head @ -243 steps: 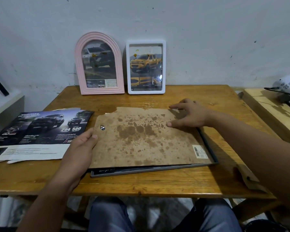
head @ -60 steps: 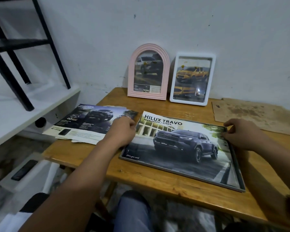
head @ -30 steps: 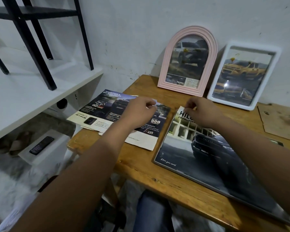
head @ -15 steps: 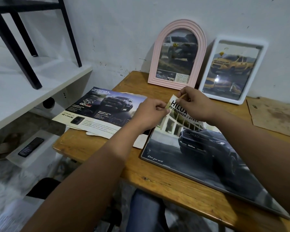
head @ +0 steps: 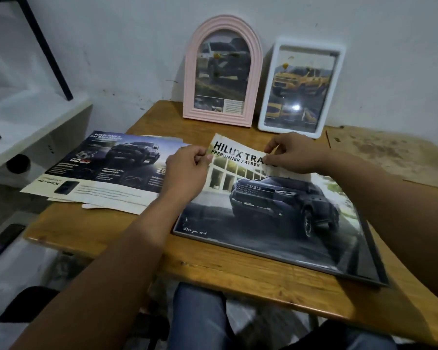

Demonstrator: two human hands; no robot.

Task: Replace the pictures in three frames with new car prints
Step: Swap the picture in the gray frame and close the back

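Observation:
A large dark frame lies flat on the wooden table. In it rests a "HILUX TRAVO" print of a dark pickup. My left hand pinches the print's far left corner. My right hand pinches its far edge, and that edge is lifted off the frame. A pink arched frame and a white rectangular frame lean on the wall, each with a car picture inside.
Several loose car brochure sheets lie at the table's left. The stained cardboard backing lies at the far right. A white shelf with black legs stands left; a dark remote sits below it.
Eight seconds ago the backing board covered the frame; it has since gone to the right. Both hands moved to the print's far left corner and have raised that edge.

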